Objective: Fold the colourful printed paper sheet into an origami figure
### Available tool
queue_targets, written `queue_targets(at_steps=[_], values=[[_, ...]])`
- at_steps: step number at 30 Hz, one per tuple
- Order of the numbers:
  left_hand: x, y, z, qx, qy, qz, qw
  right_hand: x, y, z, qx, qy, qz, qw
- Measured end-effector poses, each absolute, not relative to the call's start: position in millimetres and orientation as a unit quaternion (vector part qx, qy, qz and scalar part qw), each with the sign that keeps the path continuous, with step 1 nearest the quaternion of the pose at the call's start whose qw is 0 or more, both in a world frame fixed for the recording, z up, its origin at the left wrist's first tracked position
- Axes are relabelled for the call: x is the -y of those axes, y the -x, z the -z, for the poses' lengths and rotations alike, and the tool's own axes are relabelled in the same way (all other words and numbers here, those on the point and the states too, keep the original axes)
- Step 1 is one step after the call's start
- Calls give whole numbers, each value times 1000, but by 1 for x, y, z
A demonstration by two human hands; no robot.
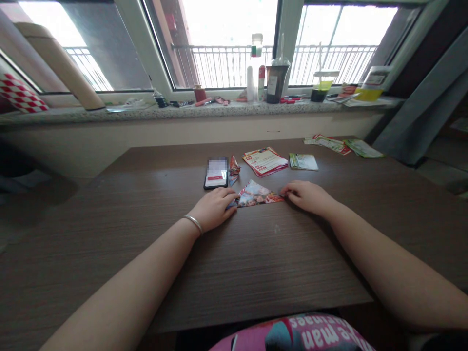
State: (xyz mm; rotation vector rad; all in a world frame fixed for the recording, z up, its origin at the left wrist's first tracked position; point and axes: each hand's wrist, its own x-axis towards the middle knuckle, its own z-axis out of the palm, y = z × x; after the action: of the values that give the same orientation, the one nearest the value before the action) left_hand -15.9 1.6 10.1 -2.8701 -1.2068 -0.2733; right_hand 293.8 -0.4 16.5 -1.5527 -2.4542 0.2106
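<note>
Two hands meet a triangular printed paper [257, 194] lying on the table [256, 263] between them. The left hand [214, 208] sets its thumb and fingers slightly apart at one corner; the right hand [307, 196] bunches its fingertips at the opposite tip. Whether either pinches the paper, I cannot tell. Just beyond the left fingers lies a phone [216, 180]; beyond the right, green-edged cards [303, 162].

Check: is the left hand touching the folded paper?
Touching: head view shows the left hand with fingers on the left end of the folded paper.
</note>
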Motion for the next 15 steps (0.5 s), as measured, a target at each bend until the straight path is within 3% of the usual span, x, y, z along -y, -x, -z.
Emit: queue_targets(at_steps=[4,15], values=[[-2,15,-13,363,927,94,-1,-2,-283,-6,835,516,-85,172],[-1,12,-7,398,912,96,-35,0,-277,1,866,465,-61,173]])
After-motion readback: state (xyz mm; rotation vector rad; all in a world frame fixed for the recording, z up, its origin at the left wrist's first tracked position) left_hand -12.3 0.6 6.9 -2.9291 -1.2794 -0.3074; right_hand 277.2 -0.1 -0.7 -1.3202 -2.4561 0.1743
